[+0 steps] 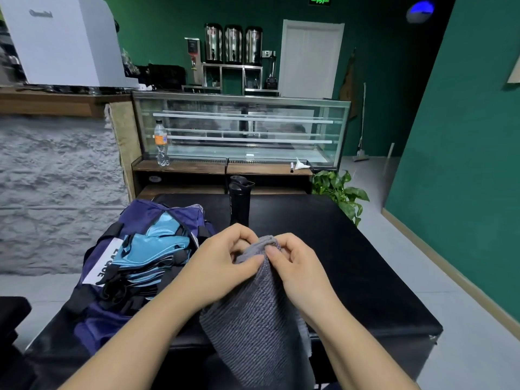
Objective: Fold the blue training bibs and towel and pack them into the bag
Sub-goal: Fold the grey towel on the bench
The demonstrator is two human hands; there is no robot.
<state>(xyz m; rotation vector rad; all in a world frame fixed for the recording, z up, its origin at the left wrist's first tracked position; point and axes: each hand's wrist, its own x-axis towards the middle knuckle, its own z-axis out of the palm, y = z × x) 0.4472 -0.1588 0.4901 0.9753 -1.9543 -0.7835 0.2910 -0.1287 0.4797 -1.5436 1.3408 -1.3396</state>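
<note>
The black surface (351, 263) carries everything, and the navy bag (112, 277) on its left part serves as the landmark. The bag lies open, with a white label panel on its near-left side. Folded blue training bibs (152, 254) are stacked inside the bag, filling its opening. Just right of the bag, the grey towel (253, 313) is held up above the surface, hanging down over the near edge toward the person. The left hand (222, 263), nearest the bag, pinches the towel's top with curled fingers (247, 237) and thumb. The right hand (298, 266), farther from the bag, grips the same top edge with curled fingers. A black bottle (239, 204) stands upright beyond the bag's right end.
</note>
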